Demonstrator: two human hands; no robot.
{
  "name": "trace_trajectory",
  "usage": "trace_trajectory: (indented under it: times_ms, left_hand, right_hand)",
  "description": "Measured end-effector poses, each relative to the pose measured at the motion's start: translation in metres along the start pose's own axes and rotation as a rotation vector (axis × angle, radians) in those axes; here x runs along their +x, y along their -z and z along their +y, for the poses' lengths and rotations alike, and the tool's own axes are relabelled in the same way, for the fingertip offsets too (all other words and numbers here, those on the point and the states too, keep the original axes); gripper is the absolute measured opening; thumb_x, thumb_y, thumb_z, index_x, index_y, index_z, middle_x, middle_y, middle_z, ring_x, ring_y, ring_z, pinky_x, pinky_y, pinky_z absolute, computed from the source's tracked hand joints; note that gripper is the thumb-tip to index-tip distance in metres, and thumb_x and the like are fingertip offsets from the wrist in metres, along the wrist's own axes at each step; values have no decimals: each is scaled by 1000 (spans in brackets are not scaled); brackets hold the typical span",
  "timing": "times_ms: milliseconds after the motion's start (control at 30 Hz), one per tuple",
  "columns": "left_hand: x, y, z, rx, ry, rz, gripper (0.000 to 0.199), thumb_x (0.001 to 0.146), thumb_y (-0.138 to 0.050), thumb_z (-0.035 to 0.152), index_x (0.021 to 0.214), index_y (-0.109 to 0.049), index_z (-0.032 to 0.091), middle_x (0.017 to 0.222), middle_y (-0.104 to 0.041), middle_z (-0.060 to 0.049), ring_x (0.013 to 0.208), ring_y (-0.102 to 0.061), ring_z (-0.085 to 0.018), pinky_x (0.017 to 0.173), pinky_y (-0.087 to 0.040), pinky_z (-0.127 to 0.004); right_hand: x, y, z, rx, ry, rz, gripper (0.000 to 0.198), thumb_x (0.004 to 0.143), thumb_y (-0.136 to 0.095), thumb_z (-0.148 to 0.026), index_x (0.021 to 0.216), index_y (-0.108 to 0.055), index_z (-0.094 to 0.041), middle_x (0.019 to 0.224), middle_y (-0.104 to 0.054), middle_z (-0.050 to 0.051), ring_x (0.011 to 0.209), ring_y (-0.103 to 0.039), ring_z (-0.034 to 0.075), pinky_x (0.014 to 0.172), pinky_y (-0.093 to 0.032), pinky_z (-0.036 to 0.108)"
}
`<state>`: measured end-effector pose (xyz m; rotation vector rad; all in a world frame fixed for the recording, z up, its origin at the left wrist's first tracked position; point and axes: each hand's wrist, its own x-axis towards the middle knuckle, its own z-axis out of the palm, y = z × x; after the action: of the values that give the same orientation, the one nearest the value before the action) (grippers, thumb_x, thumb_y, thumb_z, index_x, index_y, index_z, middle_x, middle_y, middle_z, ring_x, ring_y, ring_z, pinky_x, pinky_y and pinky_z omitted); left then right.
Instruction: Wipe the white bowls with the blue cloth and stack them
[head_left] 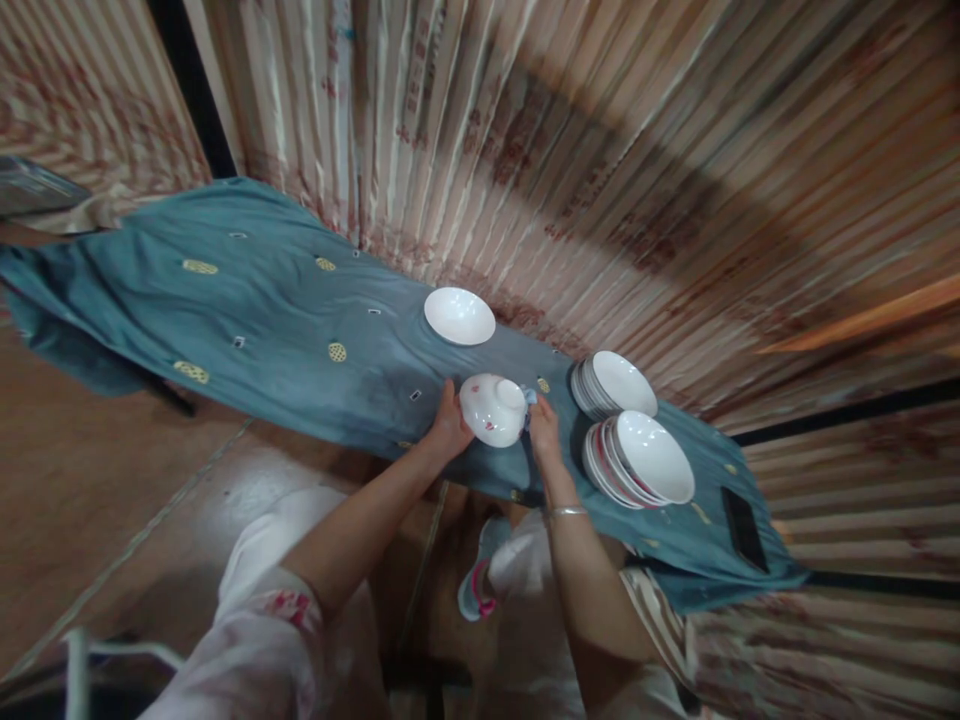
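Blue cloth point(285, 320) bears a white bowl point(493, 408) between both hands.

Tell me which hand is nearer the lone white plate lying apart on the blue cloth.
Left. The left hand sits just below the lone plate, gripping the upturned bowl; the right hand lies farther right.

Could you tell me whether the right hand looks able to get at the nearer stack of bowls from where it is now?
Probably yes. The right hand rests against the upturned bowl, with the nearer stack of bowls right beside it on the blue cloth, and nothing lies between them.
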<state>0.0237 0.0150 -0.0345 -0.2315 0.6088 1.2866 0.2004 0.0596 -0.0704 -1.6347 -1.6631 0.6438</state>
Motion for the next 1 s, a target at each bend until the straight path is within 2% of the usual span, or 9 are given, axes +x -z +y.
trace_trajectory:
  times_ms: [100,167,367,633,833,933,1000]
  left_hand:
    - [1,-1,0,-17,4,-12,59,101,-32,48,137,-55,8,99,-78,-13,91,-74,-27,92,-54,-36]
    - [1,-2,0,-21,0,-16,58,102,-31,47,137,-55,8,99,-79,-12,91,-75,-27,92,-54,-36]
    - [0,-2,-1,-17,-16,-33,60,103,-29,46,137,-55,4,97,-79,-14,92,-74,-26,91,-54,-33]
    - [2,-1,-1,-24,-10,-80,59,103,-27,46,138,-55,7,101,-79,-13,97,-74,-28,92,-55,-36]
    - [0,-2,-2,4,-15,-117,62,102,-25,48,139,-55,8,105,-78,-14,98,-73,-28,96,-54,-39]
    - [-2,-3,-2,38,-28,-98,65,102,-22,49,138,-55,5,102,-78,-14,99,-73,-27,96,-53,-37]
    - [-2,-4,-1,37,-29,-90,66,102,-22,48,138,-54,3,100,-78,-15,98,-73,-27,95,-54,-37]
  right_hand:
    - [-18,-6,-3,-50,-101,154,55,88,-30,-39,123,-63,-13,115,-73,13,109,-66,24,97,-51,39]
    - [-33,-12,-4,-119,-113,187,57,90,-27,-36,130,-58,-11,123,-69,16,115,-64,25,101,-48,42]
    - [-72,-32,-3,-199,17,301,58,94,-23,-30,142,-47,-7,141,-57,23,135,-51,26,113,-39,45]
    - [-91,-31,-17,-117,60,237,58,95,-28,-29,147,-38,-8,150,-47,23,144,-40,26,118,-33,49]
    - [-123,-48,-30,-147,92,195,62,95,-30,-23,154,-25,-5,162,-23,26,155,-15,29,119,-29,56]
    - [-135,-49,-37,-161,154,155,59,94,-30,-21,152,-33,-6,163,-22,23,155,-17,27,121,-28,53]
    - [-136,-43,-44,-158,199,121,56,94,-30,-19,149,-41,-12,161,-31,18,153,-24,24,122,-29,51]
